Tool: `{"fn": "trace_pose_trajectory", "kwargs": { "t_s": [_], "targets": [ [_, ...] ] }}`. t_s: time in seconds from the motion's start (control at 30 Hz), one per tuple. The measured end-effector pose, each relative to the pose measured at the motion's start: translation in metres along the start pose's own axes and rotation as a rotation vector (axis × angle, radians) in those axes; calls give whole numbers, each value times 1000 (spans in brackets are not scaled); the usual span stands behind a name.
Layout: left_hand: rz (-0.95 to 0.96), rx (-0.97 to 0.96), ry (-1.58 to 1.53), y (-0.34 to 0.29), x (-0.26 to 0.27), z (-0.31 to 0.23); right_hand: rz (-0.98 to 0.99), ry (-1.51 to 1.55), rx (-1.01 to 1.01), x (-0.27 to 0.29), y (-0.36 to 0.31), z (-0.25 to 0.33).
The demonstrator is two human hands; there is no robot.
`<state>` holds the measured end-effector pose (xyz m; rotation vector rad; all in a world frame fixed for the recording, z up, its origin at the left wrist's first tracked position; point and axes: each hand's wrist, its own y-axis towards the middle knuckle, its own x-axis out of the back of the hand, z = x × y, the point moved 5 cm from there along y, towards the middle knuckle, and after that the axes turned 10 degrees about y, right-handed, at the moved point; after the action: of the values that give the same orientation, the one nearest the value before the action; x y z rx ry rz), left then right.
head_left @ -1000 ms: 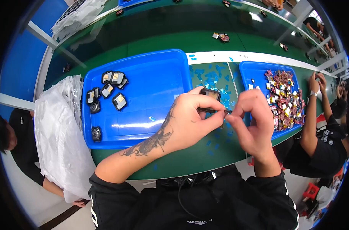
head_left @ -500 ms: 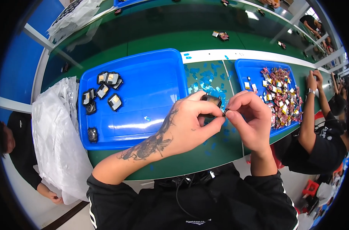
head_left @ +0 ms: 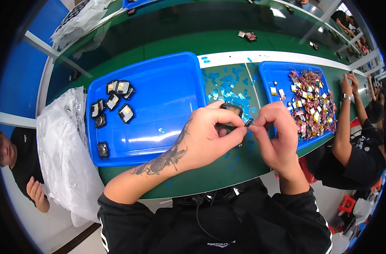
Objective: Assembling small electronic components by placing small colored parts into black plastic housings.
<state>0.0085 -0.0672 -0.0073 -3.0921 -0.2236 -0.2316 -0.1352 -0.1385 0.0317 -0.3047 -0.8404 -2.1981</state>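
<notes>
My left hand (head_left: 216,132) is closed around a small black watch-like casing (head_left: 233,110), whose open side shows a light inner part. Its thumb and forefinger also press on a small black piece (head_left: 249,122) at the casing's right. My right hand (head_left: 278,132) meets it there, thumb and forefinger pinched together. Whether that piece is joined to the casing is hidden by the fingers. Similar black casings (head_left: 126,113) lie in the large blue tray (head_left: 172,91) on the left. One casing (head_left: 102,150) sits apart near the tray's front left corner.
Blue film scraps (head_left: 230,89) litter the green bench between the trays. A second blue tray (head_left: 269,75) holds heaped small circuit boards and batteries (head_left: 313,108). White plastic sheeting (head_left: 66,148) flanks the left tray. Co-workers are at both sides. Parts (head_left: 248,36) lie on the green surface beyond.
My right fingertips have shifted slightly at the small black piece, and more of it shows. At the left, a co-worker's hand has come up.
</notes>
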Motion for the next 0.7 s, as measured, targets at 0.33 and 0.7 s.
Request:
{"fn": "trace_pose_trajectory", "kwargs": {
  "t_s": [0.33,0.7],
  "targets": [
    [-46,-114,284,-3,0,-15,-115,782,-396,-3,0,-22],
    [-51,-34,150,-5,0,-12,-132,736,-438,0,0,-21]
  ]
}}
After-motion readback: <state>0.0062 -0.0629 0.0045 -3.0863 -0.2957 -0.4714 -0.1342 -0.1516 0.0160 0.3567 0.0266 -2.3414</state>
